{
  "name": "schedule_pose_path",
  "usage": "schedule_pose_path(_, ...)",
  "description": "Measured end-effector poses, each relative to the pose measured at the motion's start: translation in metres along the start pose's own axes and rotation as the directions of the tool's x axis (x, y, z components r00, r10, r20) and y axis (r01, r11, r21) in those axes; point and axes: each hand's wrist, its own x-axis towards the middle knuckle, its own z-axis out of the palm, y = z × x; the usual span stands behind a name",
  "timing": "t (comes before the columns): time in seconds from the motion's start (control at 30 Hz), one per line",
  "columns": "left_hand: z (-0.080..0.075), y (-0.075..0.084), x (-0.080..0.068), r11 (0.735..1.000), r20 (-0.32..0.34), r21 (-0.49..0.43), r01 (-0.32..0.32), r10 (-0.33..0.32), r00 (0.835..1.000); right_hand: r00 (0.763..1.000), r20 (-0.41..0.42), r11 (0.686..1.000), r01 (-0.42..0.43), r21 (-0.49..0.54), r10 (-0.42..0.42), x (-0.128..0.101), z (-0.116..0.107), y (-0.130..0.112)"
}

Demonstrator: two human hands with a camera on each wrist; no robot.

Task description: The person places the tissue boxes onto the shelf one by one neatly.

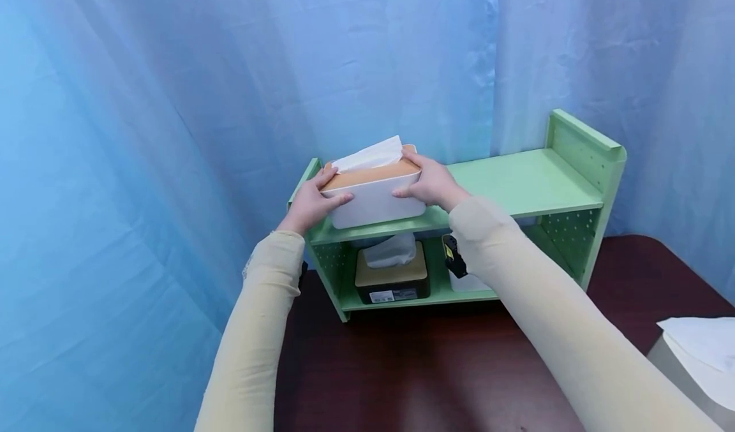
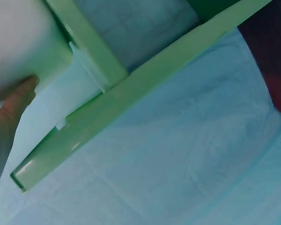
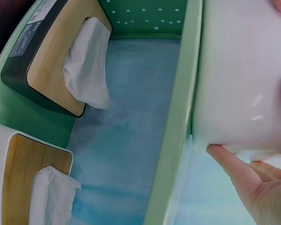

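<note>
White tissue box (image 1: 376, 196) with the wooden lid sits at the left end of the green shelf's (image 1: 517, 183) top board, its front near the board's front edge. Your left hand (image 1: 310, 203) and right hand (image 1: 432, 183) clamp its two ends, fingers curled on the walls. Keep the box level and both grips even; mind the loose tissue (image 1: 370, 154) on top. Below, the black tissue box (image 1: 392, 277) and another white box (image 3: 18, 183) fill the lower board.
</note>
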Motion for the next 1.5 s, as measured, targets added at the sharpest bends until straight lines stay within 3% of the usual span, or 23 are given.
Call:
schedule_pose_path(0.2, 0.009, -0.004, 0.001, 0.999, -0.077, -0.028, -0.040, 0.038, 0.996, 0.997, -0.071, 0.999, 0.041, -0.002, -0.041, 0.000, 0.006, 0.003)
schedule_pose_path(0.43, 0.014, -0.005, -0.003, 0.997, -0.108, -0.049, -0.065, 0.059, 0.992, 0.990, -0.006, 0.984, 0.142, -0.105, -0.143, 0.001, 0.007, 0.003)
schedule_pose_path(0.63, 0.016, -0.009, -0.008, 0.996, -0.134, -0.084, -0.003, -0.008, 0.991, 0.986, 0.050, 0.983, 0.161, -0.092, -0.157, 0.001, 0.007, 0.006)
schedule_pose_path(0.87, 0.024, -0.011, -0.012, 0.990, -0.162, -0.143, -0.016, -0.008, 0.987, 0.990, -0.023, 0.989, 0.137, 0.057, -0.136, -0.006, 0.005, 0.025)
schedule_pose_path(1.03, 0.036, -0.020, -0.024, 0.986, -0.204, -0.146, -0.076, 0.045, 0.978, 0.991, 0.029, 0.980, 0.124, 0.156, -0.130, -0.021, -0.001, 0.049)
schedule_pose_path(1.13, 0.042, -0.026, -0.032, 0.971, -0.234, -0.205, -0.120, 0.070, 0.970, 0.987, 0.083, 0.970, 0.118, 0.211, -0.138, -0.030, -0.007, 0.061)
schedule_pose_path(1.3, 0.047, -0.034, -0.043, 0.938, -0.256, -0.325, -0.123, 0.037, 0.966, 0.968, 0.161, 0.950, 0.144, 0.276, -0.193, -0.039, -0.010, 0.069)
schedule_pose_path(1.5, 0.048, -0.030, -0.068, 0.928, -0.246, -0.335, -0.161, 0.079, 0.966, 0.961, 0.123, 0.937, 0.208, 0.280, -0.249, -0.058, -0.007, 0.080)
